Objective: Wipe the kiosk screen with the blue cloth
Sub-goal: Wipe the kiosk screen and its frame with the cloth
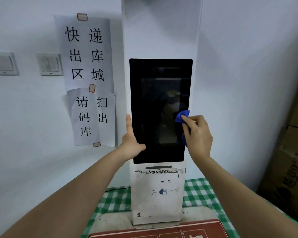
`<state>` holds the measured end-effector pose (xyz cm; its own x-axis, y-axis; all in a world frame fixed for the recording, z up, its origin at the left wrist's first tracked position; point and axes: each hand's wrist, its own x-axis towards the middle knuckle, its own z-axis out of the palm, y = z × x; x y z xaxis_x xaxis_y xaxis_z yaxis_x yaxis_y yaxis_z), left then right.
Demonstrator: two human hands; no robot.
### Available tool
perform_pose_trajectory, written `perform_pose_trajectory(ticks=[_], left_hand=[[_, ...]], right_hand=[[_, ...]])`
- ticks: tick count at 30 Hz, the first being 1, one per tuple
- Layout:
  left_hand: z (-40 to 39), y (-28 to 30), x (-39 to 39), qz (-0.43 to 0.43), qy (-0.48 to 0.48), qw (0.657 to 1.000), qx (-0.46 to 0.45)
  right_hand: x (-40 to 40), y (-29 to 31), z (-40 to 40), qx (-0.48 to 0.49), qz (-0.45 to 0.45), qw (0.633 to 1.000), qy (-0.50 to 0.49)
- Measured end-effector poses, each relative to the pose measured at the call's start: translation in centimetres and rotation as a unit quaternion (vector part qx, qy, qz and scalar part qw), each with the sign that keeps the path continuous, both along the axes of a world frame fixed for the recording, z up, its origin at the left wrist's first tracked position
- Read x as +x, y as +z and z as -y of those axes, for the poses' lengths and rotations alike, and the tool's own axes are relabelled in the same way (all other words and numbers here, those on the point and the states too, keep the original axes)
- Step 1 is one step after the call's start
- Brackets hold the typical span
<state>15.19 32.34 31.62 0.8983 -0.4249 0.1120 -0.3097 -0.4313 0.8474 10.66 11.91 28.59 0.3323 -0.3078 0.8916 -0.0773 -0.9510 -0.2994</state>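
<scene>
Both hands work: my left hand (132, 145) braces the kiosk screen (159, 110) at its left edge, thumb on glass; my right hand (197, 134) pinches the blue cloth (181, 116) against its right edge.

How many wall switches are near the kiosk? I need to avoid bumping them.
2, both on the wall left of the paper notices: one switch plate at the far left edge, the other switch plate just beside the upper notice.

Kiosk screen (155, 109): glossy black glass, reflective. Blue cloth (181, 116): soft, matt fabric. Kiosk housing (156, 198): white, scuffed, matt. Wall notices (88, 54): creased paper.
</scene>
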Motion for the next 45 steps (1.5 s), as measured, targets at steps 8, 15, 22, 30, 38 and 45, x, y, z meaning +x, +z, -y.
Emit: perform_pose_trajectory(ticks=[8,15,22,30,38,45], left_hand=[[-0.1,-0.8,1.5,0.015,-0.007,1.000,0.011],[-0.3,-1.3,2.3,0.018,-0.012,1.000,0.010],[-1.1,-1.9,3.3,0.029,-0.018,0.999,-0.003],[-1.1,-2.1,3.5,0.041,-0.018,0.999,0.007],[-0.8,-1.9,3.4,0.024,-0.018,1.000,0.005],[-0.6,-1.8,3.0,0.030,-0.008,1.000,-0.002]], right_hand=[[-0.5,-1.2,0.7,-0.146,-0.072,0.986,0.024],[0.8,-1.6,-1.7,0.021,-0.020,0.999,0.024],[0.8,-0.9,-1.3,-0.139,-0.060,0.988,0.027],[1.9,-2.6,-3.7,-0.064,-0.075,0.993,0.065],[1.7,0.1,-3.5,0.044,0.008,0.998,0.052],[2.4,-1.4,-4.0,-0.230,-0.113,0.965,0.049]])
